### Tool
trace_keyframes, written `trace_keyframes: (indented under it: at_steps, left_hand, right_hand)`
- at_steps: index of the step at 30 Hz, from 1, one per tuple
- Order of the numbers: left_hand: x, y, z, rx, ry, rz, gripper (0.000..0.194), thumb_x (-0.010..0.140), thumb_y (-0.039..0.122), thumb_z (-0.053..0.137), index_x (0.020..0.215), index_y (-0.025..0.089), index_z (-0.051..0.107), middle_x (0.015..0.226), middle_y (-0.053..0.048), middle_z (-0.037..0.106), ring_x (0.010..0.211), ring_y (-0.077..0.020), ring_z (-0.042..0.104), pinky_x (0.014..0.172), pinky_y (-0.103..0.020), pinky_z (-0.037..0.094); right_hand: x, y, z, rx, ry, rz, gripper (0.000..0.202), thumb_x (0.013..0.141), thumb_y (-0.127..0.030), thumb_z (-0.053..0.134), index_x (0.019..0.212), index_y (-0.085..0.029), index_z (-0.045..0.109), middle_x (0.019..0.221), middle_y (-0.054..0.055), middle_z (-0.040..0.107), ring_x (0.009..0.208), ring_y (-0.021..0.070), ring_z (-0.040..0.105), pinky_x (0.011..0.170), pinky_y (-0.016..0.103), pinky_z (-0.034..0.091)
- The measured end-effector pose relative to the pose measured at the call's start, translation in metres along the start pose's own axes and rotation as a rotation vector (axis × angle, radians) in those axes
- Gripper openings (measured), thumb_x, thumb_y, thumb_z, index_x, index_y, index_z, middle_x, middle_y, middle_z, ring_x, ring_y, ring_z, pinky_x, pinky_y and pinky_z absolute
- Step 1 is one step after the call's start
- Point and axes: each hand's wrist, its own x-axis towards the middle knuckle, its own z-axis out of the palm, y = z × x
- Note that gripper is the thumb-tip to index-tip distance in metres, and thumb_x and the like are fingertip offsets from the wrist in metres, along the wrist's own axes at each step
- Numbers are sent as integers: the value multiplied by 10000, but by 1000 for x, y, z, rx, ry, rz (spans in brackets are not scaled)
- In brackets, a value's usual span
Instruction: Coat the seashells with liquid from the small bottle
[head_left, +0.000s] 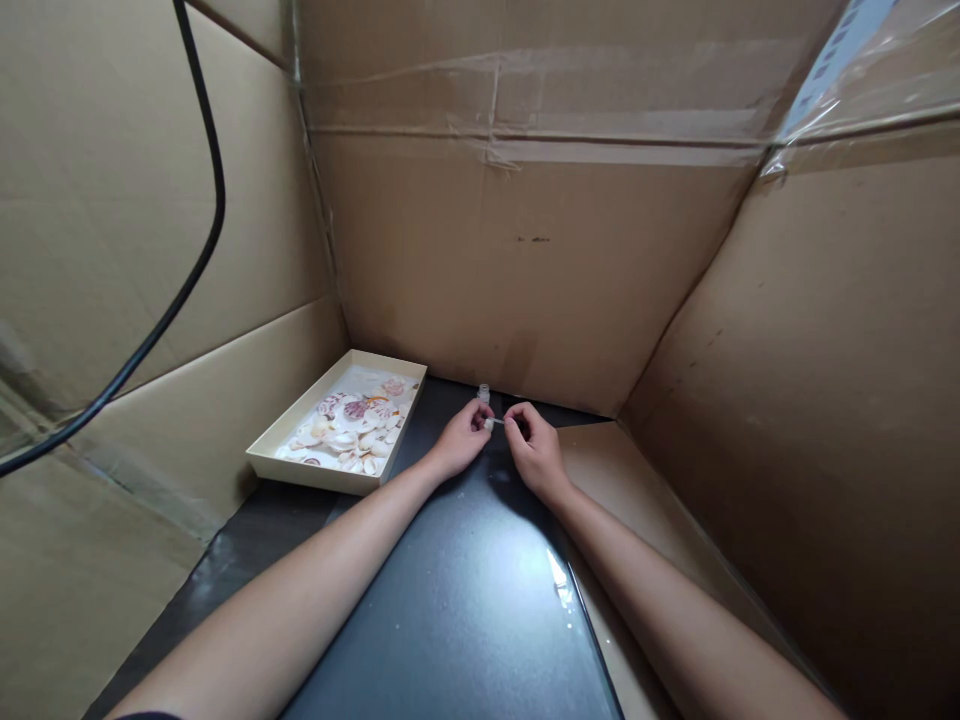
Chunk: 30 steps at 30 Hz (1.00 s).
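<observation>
Two bare hands met over a dark surface [457,610], the left hand [462,442] pinching a small pale piece [488,424], the right hand [537,452] pinching a thin stick [499,421] between them. A small clear bottle [484,392] stood just beyond the left hand, a tray [311,475] of seashells [355,410] to the left. To this onlooker, the step seemed to be working stick against piece; the next move called for a light, steady right grip.
</observation>
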Motion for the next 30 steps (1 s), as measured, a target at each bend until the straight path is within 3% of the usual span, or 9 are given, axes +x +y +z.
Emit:
trace_keyframes:
  at_steps: [10, 30]
  left_hand:
    - [-1, 1, 0, 19, 6, 9, 128, 729, 108, 530, 844, 162, 519, 703, 39, 459, 653, -93, 426, 624, -206, 339]
    - [-1, 4, -1, -46, 25, -27, 210, 672, 24, 495, 829, 163, 498, 694, 52, 430, 640, -86, 410, 613, -199, 323]
  right_hand:
    - [0, -4, 0, -33, 4, 8, 122, 823, -289, 477, 800, -189, 544, 728, -6, 557, 604, 122, 458, 572, 234, 358]
    - [0, -1, -1, -43, 28, -51, 154, 862, -281, 457, 776, -194, 552, 757, 7, 569, 673, 141, 498, 613, 239, 367]
